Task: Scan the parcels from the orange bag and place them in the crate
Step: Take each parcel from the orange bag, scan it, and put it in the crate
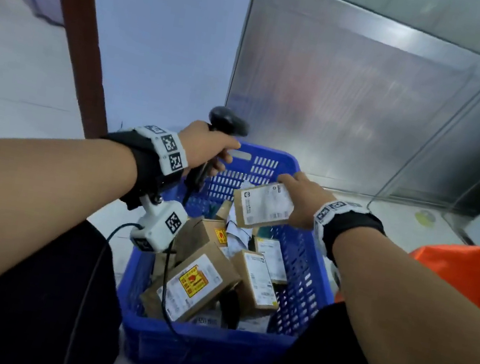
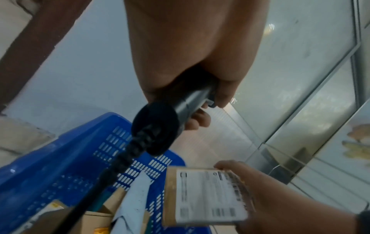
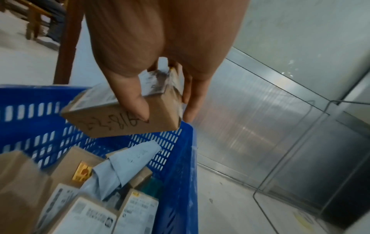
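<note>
A blue slotted crate (image 1: 205,344) stands on the floor between my knees, holding several brown cardboard parcels (image 1: 196,285) with white labels. My left hand (image 1: 206,147) grips the handle of a black barcode scanner (image 1: 228,121) over the crate's far left corner; its cable (image 2: 112,171) hangs down. My right hand (image 1: 299,198) holds a small brown parcel (image 1: 263,205) with a white label above the crate's far right part; thumb and fingers pinch the box (image 3: 128,114), handwriting on its side. The orange bag (image 1: 468,274) lies at the right edge.
A brushed metal panel (image 1: 356,106) and glass-fronted cabinet (image 1: 474,157) stand behind the crate. A brown wooden post (image 1: 80,28) rises at the left beside a pale blue wall. A grey mailer bag (image 3: 124,171) lies among the boxes. The floor is pale tile.
</note>
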